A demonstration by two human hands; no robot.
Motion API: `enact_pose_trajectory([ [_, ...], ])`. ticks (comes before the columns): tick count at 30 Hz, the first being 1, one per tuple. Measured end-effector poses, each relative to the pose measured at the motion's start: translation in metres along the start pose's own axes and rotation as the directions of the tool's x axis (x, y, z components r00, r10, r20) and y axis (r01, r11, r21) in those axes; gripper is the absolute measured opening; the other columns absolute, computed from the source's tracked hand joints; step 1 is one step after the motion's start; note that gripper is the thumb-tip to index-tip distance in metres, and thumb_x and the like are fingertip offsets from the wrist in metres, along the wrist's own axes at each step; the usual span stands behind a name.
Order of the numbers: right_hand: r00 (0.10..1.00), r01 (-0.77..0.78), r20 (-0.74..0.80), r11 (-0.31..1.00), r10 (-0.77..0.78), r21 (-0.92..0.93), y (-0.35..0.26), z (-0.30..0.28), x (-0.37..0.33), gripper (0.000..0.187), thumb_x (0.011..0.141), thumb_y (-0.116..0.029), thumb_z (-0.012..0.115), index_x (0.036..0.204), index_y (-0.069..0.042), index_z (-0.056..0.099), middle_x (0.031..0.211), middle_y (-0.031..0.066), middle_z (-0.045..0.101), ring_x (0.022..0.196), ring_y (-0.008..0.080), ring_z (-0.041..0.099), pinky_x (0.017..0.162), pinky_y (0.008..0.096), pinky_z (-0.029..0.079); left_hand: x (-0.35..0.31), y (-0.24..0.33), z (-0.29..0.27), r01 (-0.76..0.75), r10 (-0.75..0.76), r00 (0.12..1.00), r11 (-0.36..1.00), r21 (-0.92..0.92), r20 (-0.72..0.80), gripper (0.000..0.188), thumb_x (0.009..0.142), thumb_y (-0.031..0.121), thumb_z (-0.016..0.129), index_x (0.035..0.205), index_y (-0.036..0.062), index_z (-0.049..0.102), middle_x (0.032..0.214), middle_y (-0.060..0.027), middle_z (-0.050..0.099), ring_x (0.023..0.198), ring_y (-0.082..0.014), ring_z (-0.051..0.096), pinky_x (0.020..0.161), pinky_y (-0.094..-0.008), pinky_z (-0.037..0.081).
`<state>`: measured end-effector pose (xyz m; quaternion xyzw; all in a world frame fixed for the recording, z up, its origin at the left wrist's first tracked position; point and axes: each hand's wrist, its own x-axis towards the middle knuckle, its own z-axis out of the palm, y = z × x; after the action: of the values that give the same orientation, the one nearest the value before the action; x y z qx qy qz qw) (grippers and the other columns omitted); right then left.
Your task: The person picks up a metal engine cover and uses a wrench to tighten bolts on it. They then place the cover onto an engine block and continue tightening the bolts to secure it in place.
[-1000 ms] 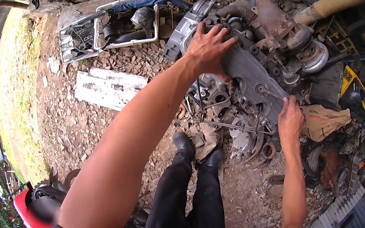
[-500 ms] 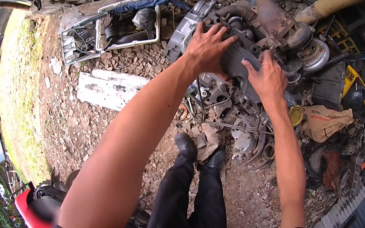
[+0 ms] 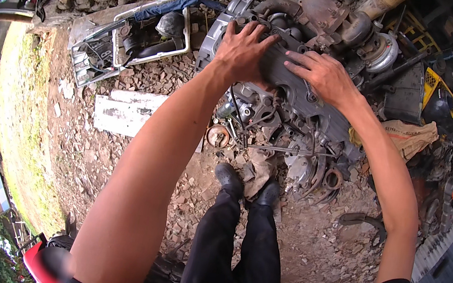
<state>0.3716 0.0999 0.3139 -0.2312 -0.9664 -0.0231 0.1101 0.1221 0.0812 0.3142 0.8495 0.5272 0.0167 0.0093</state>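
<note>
A dirty grey engine (image 3: 302, 103) lies on the gravel in front of my feet. My left hand (image 3: 244, 51) is spread flat on the engine's upper left end, its fingertips reaching over the far edge. Just to its right, my right hand (image 3: 323, 75) rests palm down on the ribbed grey cover (image 3: 284, 71), fingers pointing left toward the left hand. Both hands have their fingers apart and hold no tool. Pulleys and brackets (image 3: 316, 166) hang off the engine's near end.
A white board (image 3: 125, 112) lies on the gravel to the left, with a bent metal frame of car parts (image 3: 130, 39) behind it. Right of the engine are a tan sack (image 3: 409, 136), a yellow crate (image 3: 441, 94) and corrugated sheet (image 3: 443, 262). My black shoes (image 3: 230, 177) stand close to the engine.
My right hand has come up from the engine's lower right side onto the grey cover beside my left hand. The left hand has stayed in place.
</note>
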Motion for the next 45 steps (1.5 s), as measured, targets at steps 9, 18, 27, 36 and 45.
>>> enact_pose_trajectory([
  [9, 0.994, -0.052, 0.081, 0.981, 0.068, -0.189, 0.017, -0.004, -0.035, 0.041, 0.085, -0.007, 0.056, 0.124, -0.013, 0.067, 0.139, 0.0011, 0.058, 0.116, 0.0215, 0.059, 0.095, 0.0375, 0.051, 0.001, 0.000, -0.002, 0.007, -0.008, 0.999, 1.000, 0.024, 0.041, 0.131, 0.038, 0.077, 0.085, 0.149, 0.0232, 0.042, 0.145, -0.0124, 0.048, 0.140, -0.0292, 0.040, 0.111, -0.0636, 0.029],
  [18, 0.863, -0.468, 0.095, 0.855, 0.497, -0.223, -0.071, -0.020, -0.124, 0.058, 0.080, 0.000, 0.059, 0.137, 0.002, 0.054, 0.119, 0.0149, 0.060, 0.106, 0.0299, 0.055, 0.090, 0.0420, 0.047, -0.004, -0.009, 0.007, -0.021, 0.021, 1.000, 1.000, 0.000, -0.016, 0.131, 0.040, 0.076, 0.086, 0.150, 0.0231, 0.039, 0.144, -0.0148, 0.047, 0.141, -0.0317, 0.038, 0.110, -0.0670, 0.026],
  [27, 0.719, -0.671, 0.189, 0.739, 0.669, -0.062, -0.167, 0.008, -0.106, 0.075, 0.082, 0.007, 0.057, 0.153, 0.003, 0.031, 0.113, 0.0217, 0.056, 0.101, 0.0346, 0.054, 0.089, 0.0453, 0.050, -0.003, -0.003, -0.002, 0.000, 0.001, 0.998, 1.000, -0.010, 0.060, 0.128, 0.045, 0.075, 0.085, 0.151, 0.0199, 0.039, 0.152, -0.0125, 0.043, 0.144, -0.0278, 0.035, 0.112, -0.0615, 0.028],
  [36, 0.870, -0.490, 0.055, 0.846, 0.490, 0.211, -0.157, 0.013, -0.056, 0.033, 0.087, -0.004, 0.066, 0.120, 0.001, 0.064, 0.099, 0.0157, 0.060, 0.090, 0.0329, 0.058, 0.080, 0.0460, 0.050, -0.003, -0.007, 0.005, -0.017, 0.018, 0.999, 0.999, -0.029, 0.040, 0.127, 0.046, 0.075, 0.085, 0.151, 0.0179, 0.040, 0.152, -0.0135, 0.043, 0.144, -0.0293, 0.035, 0.113, -0.0630, 0.026],
  [45, 0.777, -0.579, -0.155, 0.789, 0.610, 0.205, -0.043, 0.014, 0.026, 0.016, 0.094, -0.019, 0.063, 0.103, -0.006, 0.065, 0.097, 0.0139, 0.062, 0.094, 0.0359, 0.062, 0.079, 0.0469, 0.051, 0.003, -0.007, 0.007, -0.045, 0.044, 0.999, 0.999, -0.031, -0.027, 0.128, 0.044, 0.079, 0.082, 0.150, 0.0195, 0.041, 0.147, -0.0147, 0.046, 0.142, -0.0312, 0.037, 0.110, -0.0656, 0.027],
])
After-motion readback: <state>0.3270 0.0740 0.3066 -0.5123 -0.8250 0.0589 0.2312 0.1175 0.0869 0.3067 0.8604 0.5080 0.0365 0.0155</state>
